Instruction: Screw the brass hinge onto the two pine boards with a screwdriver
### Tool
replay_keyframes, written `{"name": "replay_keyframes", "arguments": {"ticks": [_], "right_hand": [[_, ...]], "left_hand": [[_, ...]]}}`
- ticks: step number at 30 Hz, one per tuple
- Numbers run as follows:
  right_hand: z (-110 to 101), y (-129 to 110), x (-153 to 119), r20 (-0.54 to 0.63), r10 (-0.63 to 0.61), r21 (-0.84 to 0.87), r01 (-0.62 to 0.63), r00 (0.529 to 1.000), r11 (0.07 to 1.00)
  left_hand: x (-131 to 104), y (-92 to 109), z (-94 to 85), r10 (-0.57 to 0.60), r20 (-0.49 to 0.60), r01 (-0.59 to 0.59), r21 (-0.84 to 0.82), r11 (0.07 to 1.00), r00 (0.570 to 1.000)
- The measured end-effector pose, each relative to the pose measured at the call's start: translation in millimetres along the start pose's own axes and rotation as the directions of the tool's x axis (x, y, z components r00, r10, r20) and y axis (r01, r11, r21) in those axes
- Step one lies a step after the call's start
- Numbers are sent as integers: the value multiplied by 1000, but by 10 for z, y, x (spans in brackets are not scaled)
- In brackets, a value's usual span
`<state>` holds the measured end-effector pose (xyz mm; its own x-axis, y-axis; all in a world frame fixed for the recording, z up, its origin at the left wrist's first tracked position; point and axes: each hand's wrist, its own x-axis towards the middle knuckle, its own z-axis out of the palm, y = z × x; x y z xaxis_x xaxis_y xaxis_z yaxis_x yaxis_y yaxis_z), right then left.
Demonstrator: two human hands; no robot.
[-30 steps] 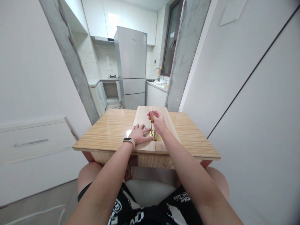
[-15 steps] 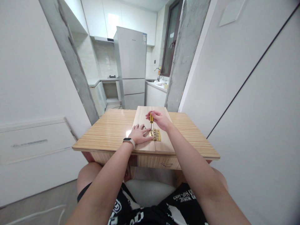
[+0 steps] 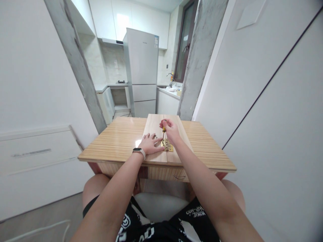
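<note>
A brass-coloured hinge lies across the seam between two pale wooden boards, near their front end. My right hand is closed around the yellow-and-black handle of a screwdriver. The shaft points down to the left leaf of the hinge; its tip and any screw there are too small to make out. Flat on the left board, fingers spread, lies my left hand, with its thumb and forefinger beside the hinge's left edge. Something small and dark shows partly between the left fingers.
The boards rest on a wood-grain table with a drawer in front. Beyond the table stand a grey refrigerator and a kitchen counter with a tap. White panels rise at both sides.
My right hand has turned on the screwdriver handle, its fingers now more curled and the forearm swung slightly inward. My left hand stays in place on the board.
</note>
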<state>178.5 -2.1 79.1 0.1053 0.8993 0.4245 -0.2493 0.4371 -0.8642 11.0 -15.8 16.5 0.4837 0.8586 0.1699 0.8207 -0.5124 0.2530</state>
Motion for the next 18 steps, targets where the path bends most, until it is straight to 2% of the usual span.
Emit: {"name": "replay_keyframes", "arguments": {"ticks": [6,11,15,18], "right_hand": [[-60,-128,0,157,86,-1,-86,984,996],[-122,-149,102,291,85,-85,-62,953,994],[-171,-102,170,270,78,-95,-54,960,994],[-176,-57,141,183,32,-98,-14,983,995]], "left_hand": [[-7,6,-9,-2,7,2,0,1000,1000],[-5,-8,-3,-6,12,6,4,1000,1000],[-5,-13,-3,3,5,-3,4,1000,1000],[-5,-10,-6,4,5,-4,1,1000,1000]]}}
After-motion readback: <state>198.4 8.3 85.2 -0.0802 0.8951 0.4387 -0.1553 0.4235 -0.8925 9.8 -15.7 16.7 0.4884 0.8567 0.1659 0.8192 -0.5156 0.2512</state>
